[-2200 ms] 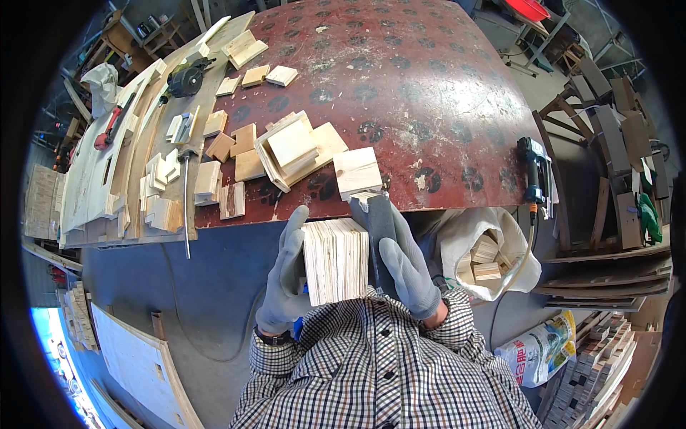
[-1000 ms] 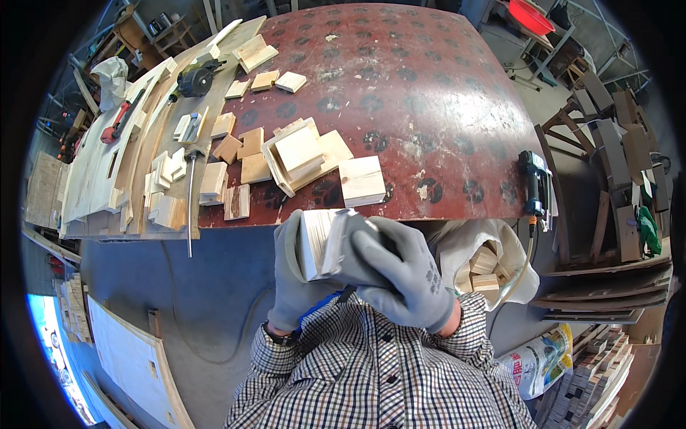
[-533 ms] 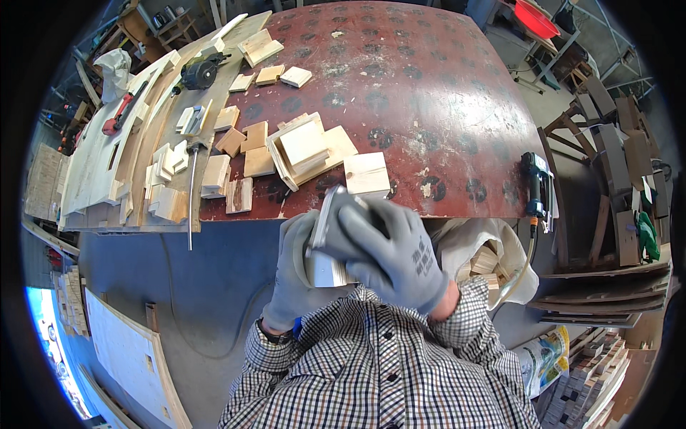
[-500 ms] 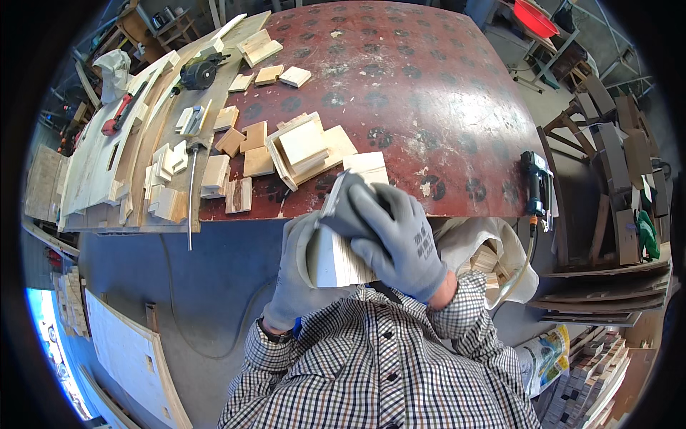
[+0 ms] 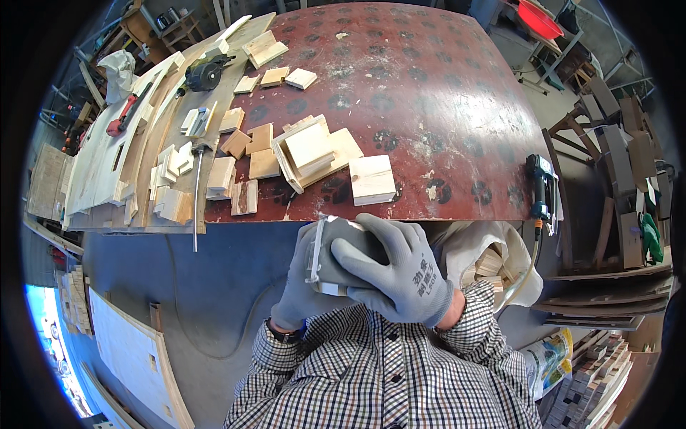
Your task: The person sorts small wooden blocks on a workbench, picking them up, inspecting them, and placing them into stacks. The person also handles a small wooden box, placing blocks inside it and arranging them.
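Both of my gloved hands are together in front of my chest, just off the table's near edge. My right hand [image 5: 411, 275] is closed over a dark grey sanding block [image 5: 334, 234] with a pale rim. It presses flat over a pale wooden block [image 5: 330, 289], hiding nearly all of it. My left hand [image 5: 299, 289] is wrapped round that wooden block from the left and below, its fingers mostly hidden. Nearest on the table lies a square wooden block [image 5: 372, 179], with a stack of wooden pieces [image 5: 311, 149] to its left.
Loose wood offcuts [image 5: 243, 196] and a long metal rod [image 5: 196, 207] lie at the table's left. Farther back are a dark power tool [image 5: 206, 74] and a red-handled tool [image 5: 123, 121]. A nail gun [image 5: 541, 187] rests at the right edge, above a white sack of wood pieces [image 5: 525, 275].
The sanding block has come down from a tilt to lie over the wooden block, covering the face that showed before. Both hands have dropped slightly towards me, uncovering the square block on the table.
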A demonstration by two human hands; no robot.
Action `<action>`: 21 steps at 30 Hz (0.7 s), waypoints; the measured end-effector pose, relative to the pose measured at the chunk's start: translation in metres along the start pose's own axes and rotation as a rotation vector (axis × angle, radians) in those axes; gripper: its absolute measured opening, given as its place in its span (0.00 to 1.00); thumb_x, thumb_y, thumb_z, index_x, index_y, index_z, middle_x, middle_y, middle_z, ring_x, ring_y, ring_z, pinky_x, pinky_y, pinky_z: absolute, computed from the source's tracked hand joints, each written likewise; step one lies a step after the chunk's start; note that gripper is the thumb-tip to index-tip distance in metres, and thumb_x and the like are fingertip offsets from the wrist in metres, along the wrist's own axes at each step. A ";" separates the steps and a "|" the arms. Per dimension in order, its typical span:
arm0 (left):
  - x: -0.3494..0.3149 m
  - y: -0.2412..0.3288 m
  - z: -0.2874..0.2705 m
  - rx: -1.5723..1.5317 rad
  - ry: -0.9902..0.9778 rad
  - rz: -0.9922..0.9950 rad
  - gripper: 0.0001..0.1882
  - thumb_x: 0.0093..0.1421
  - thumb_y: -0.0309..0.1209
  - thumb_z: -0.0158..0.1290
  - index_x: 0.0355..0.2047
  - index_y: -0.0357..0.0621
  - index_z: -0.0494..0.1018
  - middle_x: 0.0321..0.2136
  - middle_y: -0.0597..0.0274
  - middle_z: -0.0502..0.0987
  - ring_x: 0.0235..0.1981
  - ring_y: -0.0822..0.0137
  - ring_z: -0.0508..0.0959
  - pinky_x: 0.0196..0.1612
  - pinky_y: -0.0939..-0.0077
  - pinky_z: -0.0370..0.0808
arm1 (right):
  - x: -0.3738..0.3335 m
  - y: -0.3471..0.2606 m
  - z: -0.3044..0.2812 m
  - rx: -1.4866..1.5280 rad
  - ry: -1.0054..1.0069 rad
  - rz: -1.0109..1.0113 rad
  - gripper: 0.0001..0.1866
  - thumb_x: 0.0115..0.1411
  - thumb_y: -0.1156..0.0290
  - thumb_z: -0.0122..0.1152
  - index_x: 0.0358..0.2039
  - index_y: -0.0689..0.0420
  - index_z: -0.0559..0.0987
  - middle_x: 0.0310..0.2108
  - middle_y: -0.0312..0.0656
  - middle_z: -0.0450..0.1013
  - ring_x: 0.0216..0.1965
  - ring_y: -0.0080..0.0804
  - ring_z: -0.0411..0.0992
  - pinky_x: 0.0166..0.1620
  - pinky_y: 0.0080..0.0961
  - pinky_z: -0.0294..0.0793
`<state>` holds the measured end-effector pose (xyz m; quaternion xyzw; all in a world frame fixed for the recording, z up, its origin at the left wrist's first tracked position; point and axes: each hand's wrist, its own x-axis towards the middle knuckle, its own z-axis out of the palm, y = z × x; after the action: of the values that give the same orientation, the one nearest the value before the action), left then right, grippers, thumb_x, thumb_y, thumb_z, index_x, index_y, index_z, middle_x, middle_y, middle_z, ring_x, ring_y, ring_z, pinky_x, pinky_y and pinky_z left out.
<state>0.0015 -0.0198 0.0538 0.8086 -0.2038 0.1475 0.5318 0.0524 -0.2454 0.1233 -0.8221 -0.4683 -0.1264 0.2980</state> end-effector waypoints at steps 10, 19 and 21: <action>0.003 0.014 -0.006 -0.044 0.102 0.079 0.65 0.40 0.53 0.82 0.70 0.33 0.60 0.62 0.46 0.70 0.61 0.48 0.72 0.63 0.53 0.71 | -0.016 0.074 0.019 0.989 0.450 0.709 0.40 0.71 0.51 0.61 0.75 0.61 0.63 0.60 0.54 0.70 0.61 0.43 0.71 0.65 0.37 0.68; 0.013 0.020 -0.005 0.128 0.184 -0.151 0.65 0.39 0.49 0.80 0.70 0.31 0.59 0.61 0.46 0.70 0.61 0.49 0.73 0.65 0.54 0.72 | 0.000 -0.001 -0.024 0.001 0.047 0.100 0.34 0.63 0.48 0.66 0.69 0.41 0.73 0.60 0.54 0.70 0.52 0.49 0.74 0.55 0.48 0.71; 0.009 0.015 -0.006 0.047 0.206 -0.160 0.62 0.43 0.50 0.80 0.70 0.31 0.59 0.62 0.45 0.69 0.62 0.46 0.71 0.65 0.53 0.72 | -0.006 -0.009 -0.032 0.052 -0.016 0.016 0.34 0.62 0.47 0.66 0.68 0.39 0.74 0.60 0.53 0.70 0.52 0.49 0.74 0.55 0.48 0.71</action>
<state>0.0019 -0.0213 0.0721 0.8152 -0.0794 0.1917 0.5408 0.0436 -0.2658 0.1493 -0.8186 -0.4674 -0.1053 0.3167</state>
